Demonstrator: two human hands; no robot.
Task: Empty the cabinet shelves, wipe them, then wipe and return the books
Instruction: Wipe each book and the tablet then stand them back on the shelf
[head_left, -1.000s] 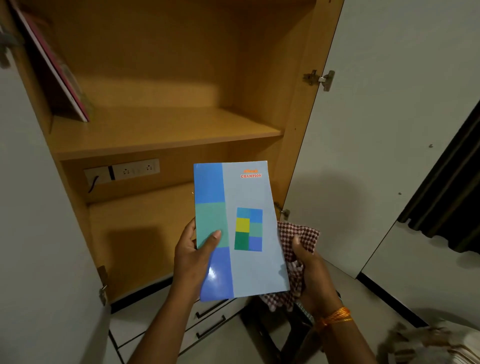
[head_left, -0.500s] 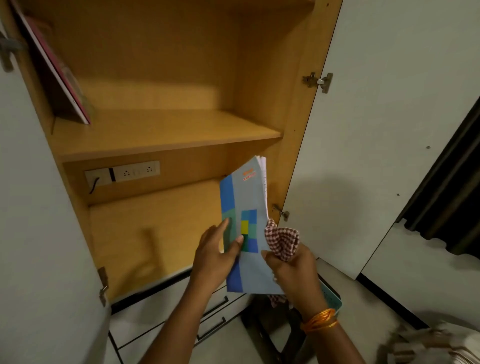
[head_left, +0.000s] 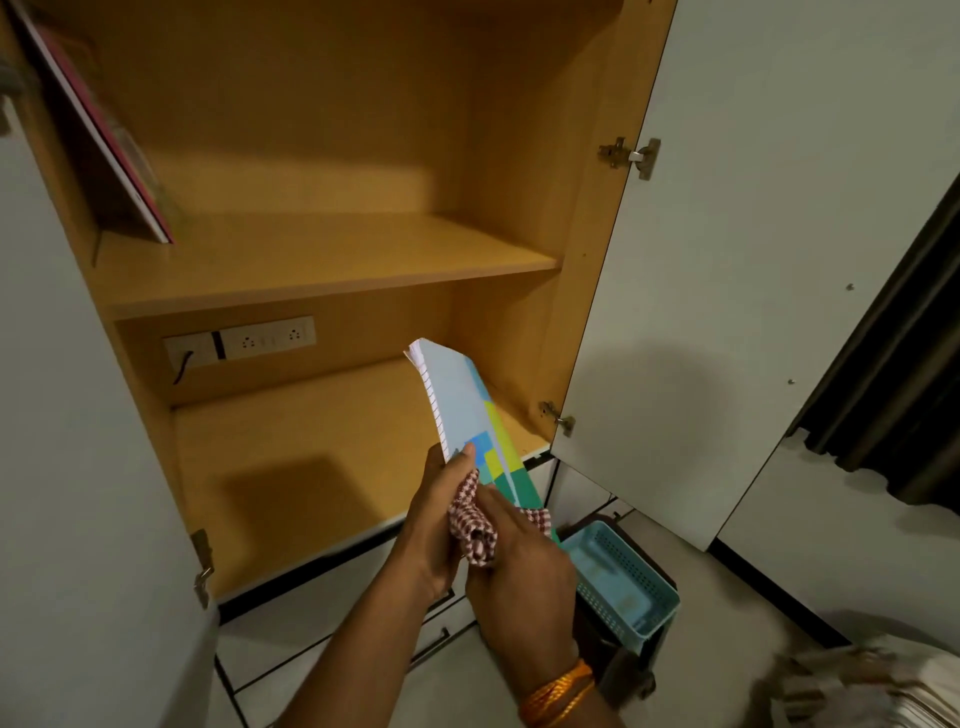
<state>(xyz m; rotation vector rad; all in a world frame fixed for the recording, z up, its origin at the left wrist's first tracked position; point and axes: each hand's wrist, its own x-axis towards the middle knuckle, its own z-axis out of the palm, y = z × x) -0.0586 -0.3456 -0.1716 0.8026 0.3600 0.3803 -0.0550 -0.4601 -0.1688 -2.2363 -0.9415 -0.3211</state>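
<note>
Head view: left hand (head_left: 439, 512) gripping tilted notebook (head_left: 470, 423), right hand (head_left: 519, 564) clutching checkered cloth (head_left: 470, 525) against it.

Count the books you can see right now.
2: a blue book gripped by the left hand, and a pink book leaning on the upper shelf. Others may lie out of view.

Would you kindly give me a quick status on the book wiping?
Left hand grips notebook; right hand holds checked cloth against it. Lower shelf bare, nothing in the way.

Upper shelf (head_left: 322, 260) with a pink book (head_left: 104, 130) leaning at its left end.
</note>
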